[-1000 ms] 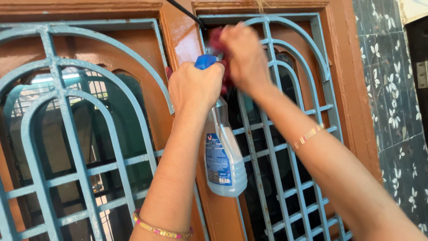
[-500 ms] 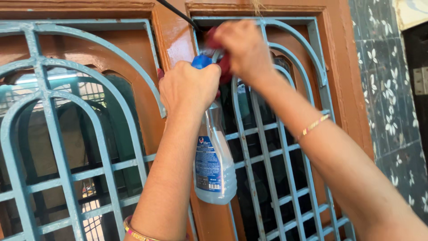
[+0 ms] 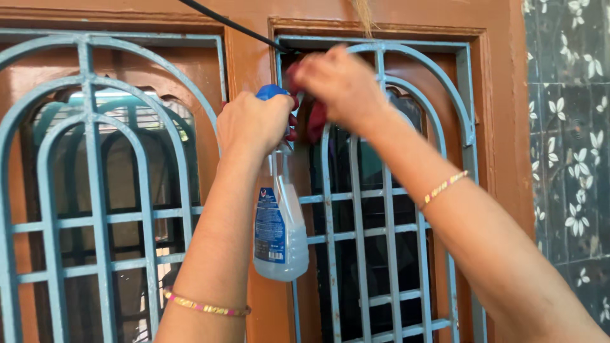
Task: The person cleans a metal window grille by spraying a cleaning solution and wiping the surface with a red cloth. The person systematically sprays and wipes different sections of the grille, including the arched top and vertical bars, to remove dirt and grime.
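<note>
Nearest the camera, the left hand (image 3: 254,124) is clenched around the neck of a clear spray bottle (image 3: 279,232), which hangs straight down below the fist, its blue nozzle top poking out above the knuckles. The bottle sits just in front of the brown wooden post (image 3: 244,57) that divides the two window openings, and everything else is easiest placed from that post. Just right of it and a little higher, the right hand (image 3: 343,86) grasps a dark red cloth (image 3: 314,121), pressing it against the upper bars of the blue metal grille (image 3: 387,209). Wiping here looks best done by wrapping the cloth around one bar and keeping the nozzle pointed away from the wrist. Behind the grille the glass is dark. Left of the post stands a matching blue grille (image 3: 95,190); far right of it, a floral tiled wall (image 3: 569,146).
</note>
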